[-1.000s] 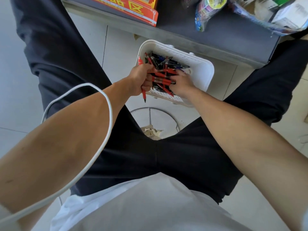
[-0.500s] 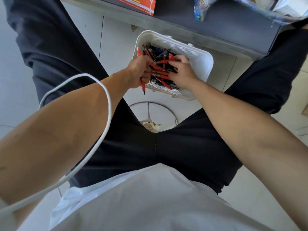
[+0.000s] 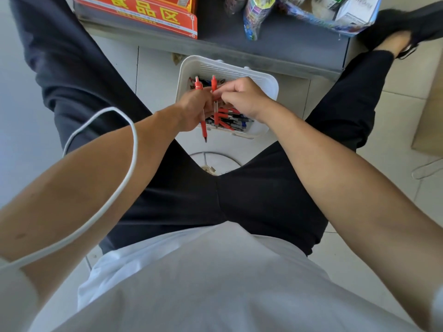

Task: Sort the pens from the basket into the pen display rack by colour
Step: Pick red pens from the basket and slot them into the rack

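We are gripping a red pen (image 3: 204, 127) in our left hand (image 3: 194, 109) and pinching a second red pen (image 3: 214, 83) with our right hand (image 3: 242, 97). Both are hanging above the white slatted plastic basket (image 3: 271, 85), which is sitting on the tiled floor (image 3: 155, 68) just beside the grey shelf (image 3: 239, 51) edge, with our legs (image 3: 347, 104) crowding either side and loose pens (image 3: 230, 122) lying inside.

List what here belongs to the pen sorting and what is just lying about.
Job: white basket; loose pens in it; first red pen in left hand; second red pen pinched by right hand. Display rack: not in view.
Lying about: red sign; snack packets; white cable; cardboard box.
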{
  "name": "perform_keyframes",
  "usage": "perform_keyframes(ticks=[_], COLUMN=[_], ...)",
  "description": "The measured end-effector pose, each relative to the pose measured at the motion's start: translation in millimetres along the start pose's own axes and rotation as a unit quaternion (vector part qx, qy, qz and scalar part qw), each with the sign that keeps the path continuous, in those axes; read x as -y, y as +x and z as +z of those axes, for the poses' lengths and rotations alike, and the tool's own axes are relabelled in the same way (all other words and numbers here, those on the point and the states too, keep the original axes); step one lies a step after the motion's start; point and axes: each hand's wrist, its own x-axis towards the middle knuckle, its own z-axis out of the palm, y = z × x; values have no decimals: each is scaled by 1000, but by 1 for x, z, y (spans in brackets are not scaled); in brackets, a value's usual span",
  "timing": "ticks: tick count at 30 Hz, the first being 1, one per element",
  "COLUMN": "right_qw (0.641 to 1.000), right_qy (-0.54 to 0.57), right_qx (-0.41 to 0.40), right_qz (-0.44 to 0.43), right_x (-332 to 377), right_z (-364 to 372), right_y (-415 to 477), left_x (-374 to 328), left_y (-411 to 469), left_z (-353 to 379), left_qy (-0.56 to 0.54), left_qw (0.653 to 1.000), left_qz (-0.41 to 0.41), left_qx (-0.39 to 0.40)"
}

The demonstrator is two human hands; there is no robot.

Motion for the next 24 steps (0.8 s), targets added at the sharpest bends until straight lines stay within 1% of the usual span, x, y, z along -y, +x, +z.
perform_keyframes(ticks=[2, 5, 8, 11, 13, 15, 17, 20, 24], right_qw=[999, 986, 984, 984, 980, 979, 983, 984, 976], right_qy=[46, 162, 174, 143, 111, 68, 9, -74, -149], right_qx=[-6, -2, -32, -98, -138, -154, -136, -78, -22], right_qz=[16, 38, 36, 49, 85, 111, 121, 143, 157], right_x=[4, 3, -3, -12, -22, -32, -37, -45, -54], right_z=[3, 5, 6, 9, 12, 19, 27, 37, 49], right_y=[-4, -5, 0, 10, 20, 29, 38, 51, 71], left_x=[1, 0, -3, -1, -2, -2, -3, -7, -9], left_y=[-4, -7, -5, 2, 6, 8, 11, 15, 20], left_z=[2, 2, -1, -6, -11, -14, -19, -22, -27], left_qy=[-23, -53, -58, -47, -81, -111, -118, -77, -70], left_qw=[1000, 997, 998, 998, 994, 989, 987, 991, 992], left_qz=[4, -6, -11, -8, -20, -40, -57, -40, -39], left_qx=[19, 61, 26, -29, -72, -92, -90, -99, -95])
